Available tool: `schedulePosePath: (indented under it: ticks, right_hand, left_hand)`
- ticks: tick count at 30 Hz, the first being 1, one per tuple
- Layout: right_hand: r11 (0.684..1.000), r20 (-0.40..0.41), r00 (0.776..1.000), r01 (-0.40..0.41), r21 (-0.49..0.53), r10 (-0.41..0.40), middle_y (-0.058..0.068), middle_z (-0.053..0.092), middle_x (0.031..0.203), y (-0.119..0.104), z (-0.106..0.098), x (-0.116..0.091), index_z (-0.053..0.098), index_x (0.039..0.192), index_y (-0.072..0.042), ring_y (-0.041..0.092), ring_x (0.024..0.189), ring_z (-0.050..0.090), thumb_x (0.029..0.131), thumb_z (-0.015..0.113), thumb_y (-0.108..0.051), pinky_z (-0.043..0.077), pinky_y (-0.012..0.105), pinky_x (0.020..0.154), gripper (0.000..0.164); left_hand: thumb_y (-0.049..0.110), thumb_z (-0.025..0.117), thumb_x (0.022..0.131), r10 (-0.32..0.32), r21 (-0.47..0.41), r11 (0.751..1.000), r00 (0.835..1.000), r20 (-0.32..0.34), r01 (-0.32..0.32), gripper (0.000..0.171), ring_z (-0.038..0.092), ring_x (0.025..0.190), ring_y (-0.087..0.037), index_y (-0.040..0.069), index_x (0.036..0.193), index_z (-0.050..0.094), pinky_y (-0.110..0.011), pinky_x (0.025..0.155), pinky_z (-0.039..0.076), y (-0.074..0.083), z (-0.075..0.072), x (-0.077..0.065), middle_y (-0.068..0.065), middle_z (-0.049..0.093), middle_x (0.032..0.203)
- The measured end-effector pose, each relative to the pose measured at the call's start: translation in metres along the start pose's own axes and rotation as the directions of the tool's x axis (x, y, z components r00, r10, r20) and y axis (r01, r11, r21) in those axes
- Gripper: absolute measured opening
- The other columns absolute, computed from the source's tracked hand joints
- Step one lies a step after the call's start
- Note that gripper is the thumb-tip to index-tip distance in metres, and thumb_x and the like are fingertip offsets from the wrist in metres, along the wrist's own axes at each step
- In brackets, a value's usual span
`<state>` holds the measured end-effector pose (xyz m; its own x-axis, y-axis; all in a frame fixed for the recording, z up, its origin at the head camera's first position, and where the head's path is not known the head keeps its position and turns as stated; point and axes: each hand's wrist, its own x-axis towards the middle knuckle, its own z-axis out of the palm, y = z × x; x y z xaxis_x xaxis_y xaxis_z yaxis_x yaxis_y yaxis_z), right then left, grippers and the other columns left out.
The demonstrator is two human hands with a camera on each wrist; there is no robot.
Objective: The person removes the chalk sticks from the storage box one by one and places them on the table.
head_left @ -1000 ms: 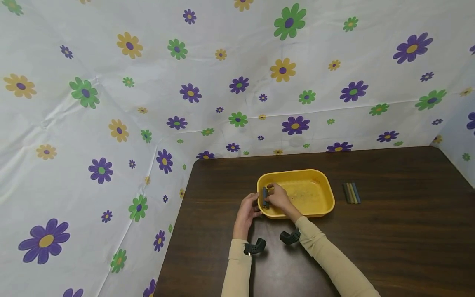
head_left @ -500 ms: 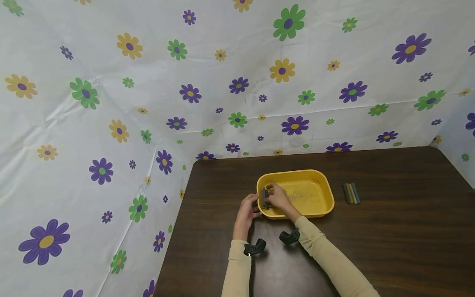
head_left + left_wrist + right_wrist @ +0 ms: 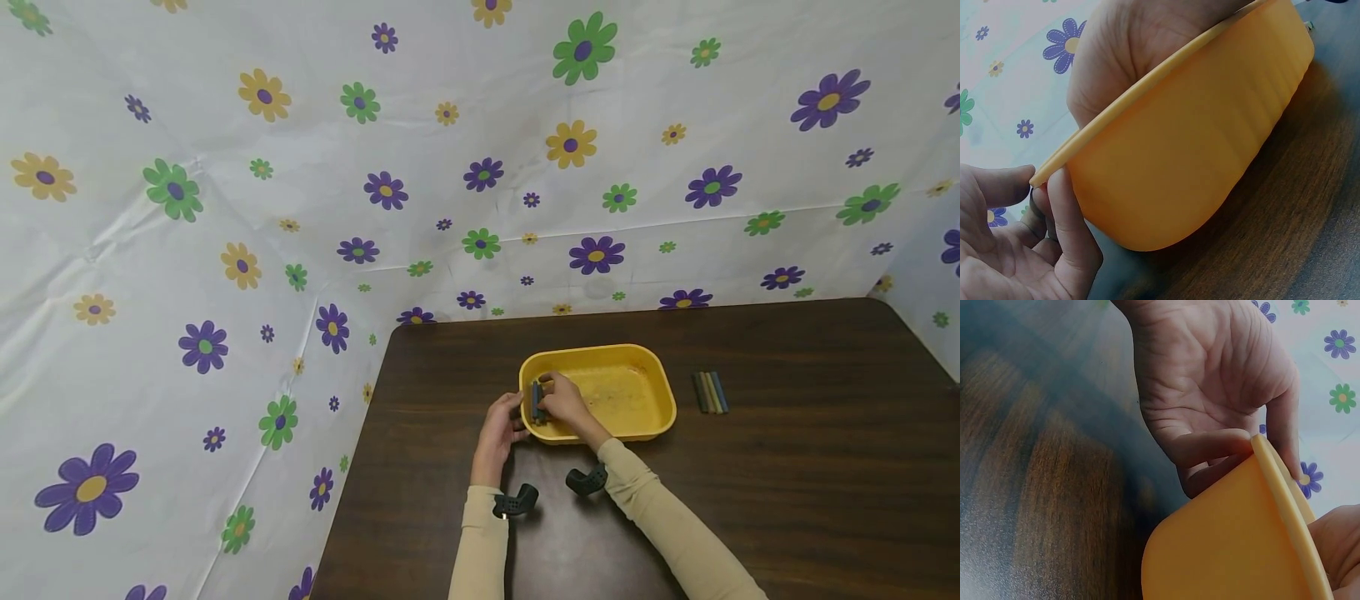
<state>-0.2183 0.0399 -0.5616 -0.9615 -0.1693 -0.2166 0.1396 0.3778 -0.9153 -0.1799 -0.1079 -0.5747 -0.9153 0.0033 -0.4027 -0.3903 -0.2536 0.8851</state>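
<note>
A yellow tub [image 3: 630, 398] stands on the table. At its left end, my left hand [image 3: 497, 429] grips the rim, thumb and curled fingers pinching it in the left wrist view. My right hand [image 3: 564, 402] reaches inside the tub at that same end, fingers bent around dark, slim sticks [image 3: 535, 403] along the left wall. The sticks' exact kind and number are too small to tell. From the wrist views the tub wall hides them and my right fingertips; only part of that hand shows above the rim.
Several similar slim sticks [image 3: 709, 392], dark, yellowish and blue, lie side by side on the brown table [image 3: 810, 467] to the right of the tub. A white flowered sheet [image 3: 442, 200] hangs behind and to the left.
</note>
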Motion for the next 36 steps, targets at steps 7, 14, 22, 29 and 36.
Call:
schedulePosePath:
  ticks: [7, 14, 22, 29, 36]
  right_hand:
    - [0.999, 0.000, 1.000, 0.028, -0.035, -0.028, 0.030, 0.068, 0.108, 0.000, -0.002, -0.001, 0.057, 0.131, 0.013, 0.032, 0.086, 0.065, 0.084, 0.064, 0.012, 0.055, 0.038, 0.067, 0.048]
    - [1.000, -0.015, 1.000, 0.015, -0.017, -0.015, 0.029, 0.069, 0.110, 0.003, -0.004, 0.001, 0.059, 0.130, 0.011, 0.032, 0.088, 0.066, 0.082, 0.063, 0.012, 0.057, 0.036, 0.065, 0.048]
    - [0.999, -0.031, 0.999, 0.019, 0.028, -0.019, 0.031, 0.069, 0.114, 0.005, -0.009, 0.002, 0.061, 0.130, 0.011, 0.035, 0.095, 0.068, 0.081, 0.064, 0.012, 0.057, 0.036, 0.067, 0.049]
    - [0.982, 0.025, 0.999, -0.036, 0.188, 0.032, 0.033, 0.065, 0.119, 0.006, -0.014, 0.003, 0.055, 0.136, 0.011, 0.034, 0.095, 0.068, 0.087, 0.064, 0.012, 0.060, 0.040, 0.070, 0.050]
    - [0.899, 0.110, 0.989, -0.138, 0.415, 0.100, 0.033, 0.058, 0.129, 0.009, -0.022, 0.005, 0.048, 0.144, 0.010, 0.032, 0.099, 0.067, 0.093, 0.060, 0.011, 0.060, 0.041, 0.078, 0.052]
  left_hand:
    - [0.028, 0.060, 0.106, -0.006, 0.000, 1.000, 1.000, 0.005, 0.006, 0.021, 0.061, 0.065, -0.009, 0.009, 0.098, 0.059, -0.023, 0.056, 0.051, 0.000, 0.000, 0.000, -0.004, 0.058, 0.099]
    - [0.026, 0.059, 0.106, -0.009, -0.004, 1.000, 1.000, -0.005, 0.009, 0.020, 0.059, 0.065, -0.009, 0.009, 0.097, 0.058, -0.023, 0.057, 0.051, 0.001, 0.001, 0.001, -0.004, 0.056, 0.098]
    - [0.027, 0.060, 0.106, -0.012, -0.011, 1.000, 1.000, -0.002, 0.012, 0.022, 0.059, 0.065, -0.009, 0.006, 0.099, 0.058, -0.023, 0.056, 0.050, -0.001, 0.000, 0.001, -0.005, 0.057, 0.100]
    - [0.027, 0.059, 0.107, -0.006, -0.010, 1.000, 1.000, -0.001, 0.006, 0.021, 0.057, 0.064, -0.009, 0.007, 0.098, 0.058, -0.023, 0.056, 0.050, 0.000, 0.000, 0.001, -0.004, 0.057, 0.099]
    - [0.026, 0.059, 0.106, -0.002, -0.005, 1.000, 1.000, -0.003, 0.002, 0.020, 0.058, 0.064, -0.010, 0.009, 0.095, 0.059, -0.023, 0.057, 0.050, -0.001, -0.001, 0.001, -0.004, 0.058, 0.098]
